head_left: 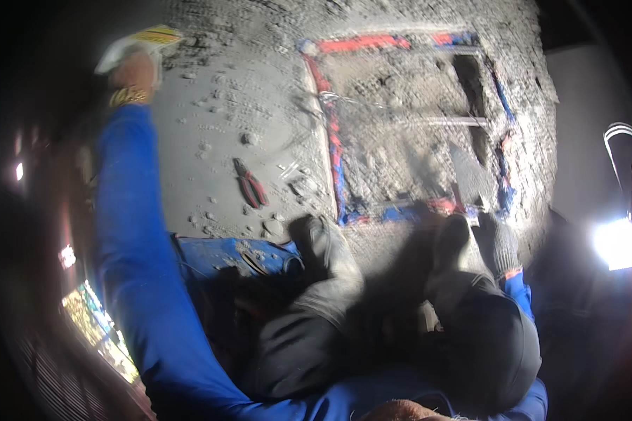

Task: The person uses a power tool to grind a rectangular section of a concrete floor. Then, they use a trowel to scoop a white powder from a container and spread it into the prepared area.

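My left hand [133, 74] reaches out at the upper left, closed on a blurred white object with a yellow label [154, 36]. My right hand [498, 245], in a grey knit glove, is beside my right foot, gripping a pointed trowel [474, 175] whose blade lies over the right part of a rectangular frame [358, 42] wrapped in red and blue. Inside the frame are rough grey material [379, 154], metal crossbars [456, 122] and dark slots. Red-handled pliers [251, 184] lie on the grey surface left of the frame.
My dust-covered feet [333, 263] are at the frame's near side. A blue dusty object [225, 252] lies left of them. Grit and lumps cover the grey ground [211, 126]. A bright lamp [614, 244] shines at the far right.
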Demonstrator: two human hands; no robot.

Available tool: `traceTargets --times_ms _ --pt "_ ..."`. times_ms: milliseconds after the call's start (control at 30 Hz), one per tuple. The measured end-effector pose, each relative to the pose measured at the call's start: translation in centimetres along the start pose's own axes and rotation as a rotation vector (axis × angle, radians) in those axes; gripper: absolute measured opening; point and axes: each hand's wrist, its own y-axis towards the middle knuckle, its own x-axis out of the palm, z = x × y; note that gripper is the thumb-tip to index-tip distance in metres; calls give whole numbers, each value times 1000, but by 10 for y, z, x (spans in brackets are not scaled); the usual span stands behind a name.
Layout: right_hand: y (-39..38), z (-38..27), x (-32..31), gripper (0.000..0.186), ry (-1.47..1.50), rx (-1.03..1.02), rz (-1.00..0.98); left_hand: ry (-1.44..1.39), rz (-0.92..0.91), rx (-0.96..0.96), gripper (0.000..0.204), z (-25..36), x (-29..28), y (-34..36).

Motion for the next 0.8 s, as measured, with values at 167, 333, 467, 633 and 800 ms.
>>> traceTargets --times_ms 167,333,467,633,800 --pt "5 14 -15 32 -119 -118 -22 -665 -242 -325 40 1 -92 -84" --pt "21 -11 -40 26 -41 -208 -62 -981 -476 -25 51 59 -135 -208" --pt "35 -22 -36 24 -27 -332 -140 -876 -484 325 47 113 -166 -251" --pt "87 -5 44 40 633 -617 -596 -764 -552 191 47 119 -148 -231" --pt "91 -74 77 20 532 -297 -646 -773 -576 261 50 128 -151 -227"
